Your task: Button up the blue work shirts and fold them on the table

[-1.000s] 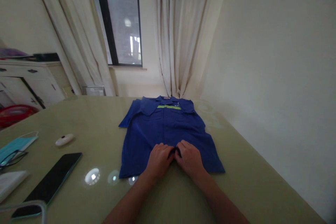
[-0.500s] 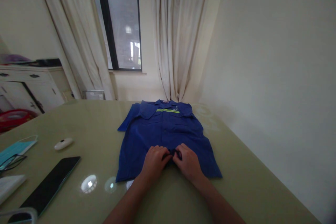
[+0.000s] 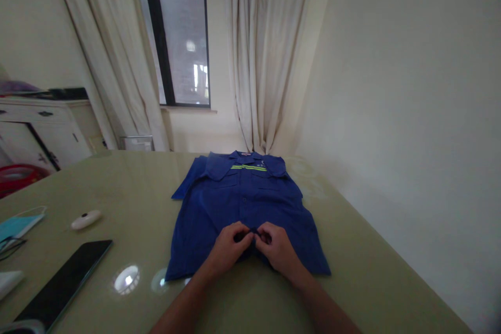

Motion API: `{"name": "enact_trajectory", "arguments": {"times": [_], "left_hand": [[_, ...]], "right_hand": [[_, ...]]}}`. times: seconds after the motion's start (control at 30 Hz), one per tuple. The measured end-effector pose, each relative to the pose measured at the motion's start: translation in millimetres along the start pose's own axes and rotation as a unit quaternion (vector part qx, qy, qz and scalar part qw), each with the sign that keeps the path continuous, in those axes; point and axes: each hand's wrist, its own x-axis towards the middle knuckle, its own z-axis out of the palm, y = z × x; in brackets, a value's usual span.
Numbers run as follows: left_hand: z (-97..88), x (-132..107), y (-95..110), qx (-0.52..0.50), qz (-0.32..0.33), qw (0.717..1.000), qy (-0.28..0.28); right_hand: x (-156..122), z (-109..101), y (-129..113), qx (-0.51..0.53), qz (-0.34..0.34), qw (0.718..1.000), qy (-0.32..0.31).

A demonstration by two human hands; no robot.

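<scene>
A blue short-sleeved work shirt (image 3: pixel 242 203) with a yellow-green stripe under the collar lies flat, front up, on the olive-green table (image 3: pixel 352 271). Both of my hands meet at the shirt's front placket near the hem. My left hand (image 3: pixel 229 245) is curled, its fingers pinching the fabric edge. My right hand (image 3: pixel 277 246) is likewise curled and pinches the fabric opposite it. Between the fingertips the cloth is bunched; any button there is too small to make out.
On the table's left lie a black phone (image 3: pixel 62 284), a small white oval device (image 3: pixel 85 219), a blue face mask (image 3: pixel 15 224) and a white object at the edge. Curtains and a window stand beyond the table; a wall runs along its right side.
The view has shifted slightly, so the shirt sits a bit more to the left. My fingers have curled tighter on the placket; the hands stay at the same spot on the shirt.
</scene>
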Motion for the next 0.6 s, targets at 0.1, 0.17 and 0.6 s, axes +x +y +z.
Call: {"name": "enact_trajectory", "arguments": {"times": [0.1, 0.17, 0.6], "left_hand": [[-3.7, 3, 0, -0.034, -0.017, 0.999, -0.011], [-7.1, 4, 0, -0.049, -0.022, 0.998, -0.015], [-6.2, 6, -3, -0.107, -0.06, 0.992, -0.013]], "right_hand": [[-1, 0, -5, -0.007, -0.004, 1.0, -0.004], [-2, 0, -9, -0.021, -0.008, 1.0, 0.002], [-3, 1, -13, -0.055, -0.062, 0.996, 0.03]]}}
